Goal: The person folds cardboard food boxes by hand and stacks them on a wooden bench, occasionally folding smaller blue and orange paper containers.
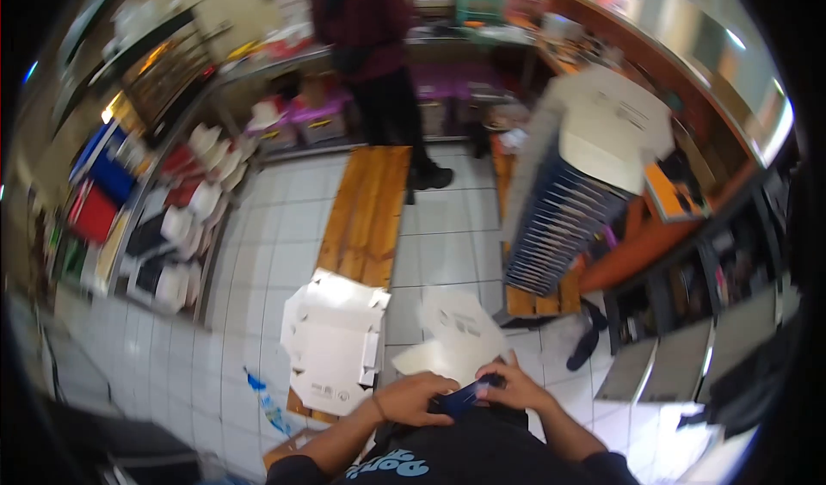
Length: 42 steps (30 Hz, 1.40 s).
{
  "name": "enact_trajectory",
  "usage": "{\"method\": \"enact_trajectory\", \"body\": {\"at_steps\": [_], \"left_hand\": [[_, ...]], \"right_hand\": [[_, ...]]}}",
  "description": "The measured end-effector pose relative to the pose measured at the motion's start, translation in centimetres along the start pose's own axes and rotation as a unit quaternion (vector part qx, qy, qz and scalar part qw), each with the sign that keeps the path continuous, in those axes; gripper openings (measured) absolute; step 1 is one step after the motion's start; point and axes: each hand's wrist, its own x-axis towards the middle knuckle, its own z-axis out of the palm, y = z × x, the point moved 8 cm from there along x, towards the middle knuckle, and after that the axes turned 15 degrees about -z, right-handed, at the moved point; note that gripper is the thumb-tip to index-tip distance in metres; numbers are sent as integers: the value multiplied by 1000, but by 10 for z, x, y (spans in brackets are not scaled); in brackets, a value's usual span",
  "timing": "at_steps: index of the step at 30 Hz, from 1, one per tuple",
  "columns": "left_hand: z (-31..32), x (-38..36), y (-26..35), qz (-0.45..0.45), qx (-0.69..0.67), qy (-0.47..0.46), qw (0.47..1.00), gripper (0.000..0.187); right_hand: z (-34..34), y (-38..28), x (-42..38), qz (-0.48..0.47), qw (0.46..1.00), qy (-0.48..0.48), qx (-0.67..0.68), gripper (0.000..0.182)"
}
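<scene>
Near the bottom centre, my left hand (419, 400) and my right hand (514, 388) both grip the dark blue edge of a cardboard box (465, 334), close to my lap. The box's pale inner side and open flap extend away from me, with small printed marks on it. Fingers of each hand are closed on the blue part. Flat white unfolded box sheets (335, 339) lie on the wooden bench to the left of my hands.
A stack of dark blue folded boxes (564, 218) stands on a bench at the right. A person (370, 55) stands beyond the long wooden bench (366, 218). Shelves with boxes (176, 218) line the left. A blue plastic wrapper (271, 408) lies on the tiled floor.
</scene>
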Motion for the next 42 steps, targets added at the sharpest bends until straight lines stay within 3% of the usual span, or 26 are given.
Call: {"method": "enact_trajectory", "body": {"at_steps": [2,4,6,8,11,13,16,18,21,27,30,31,34,36,37,40,42], "left_hand": [[-32,21,7,-16,178,-7,984,24],[-63,53,43,31,305,21,952,13],[-79,86,100,133,389,82,908,13],[-89,122,172,238,435,153,855,14],[-80,198,245,282,474,168,817,17],[-67,255,273,302,413,168,843,12],[-61,323,263,244,406,156,867,11],[-66,350,242,195,416,159,874,12],[-78,352,217,135,448,158,870,14],[-70,357,217,68,544,134,826,25],[-66,360,229,79,448,86,887,28],[-69,363,225,-17,400,29,916,35],[-61,380,256,-32,190,83,978,51],[-52,406,268,-103,122,186,969,59],[-49,412,291,-39,237,262,935,38],[-47,436,289,13,343,318,884,28],[-45,441,295,-17,341,285,895,23]], "right_hand": [[-50,3,4,27,976,79,201,25],[-110,-20,7,44,969,88,228,23],[-194,-51,10,-113,951,226,176,28],[-273,-56,0,-208,878,393,177,36],[-384,-3,-2,-45,865,499,-18,42],[-419,94,16,-50,818,509,264,43],[-439,70,29,-111,872,474,-45,45],[-445,55,30,52,909,387,-146,44],[-447,66,28,71,916,386,-82,37],[-435,71,38,-1,949,310,58,51],[-432,76,39,7,958,285,41,61],[-434,73,37,4,955,297,6,61],[-439,64,36,-26,944,317,-89,65],[-439,62,41,-70,941,305,-133,68],[-441,59,42,-43,942,302,-139,65],[-456,55,45,49,939,290,-178,57],[-467,49,45,117,939,286,-152,49]]}}
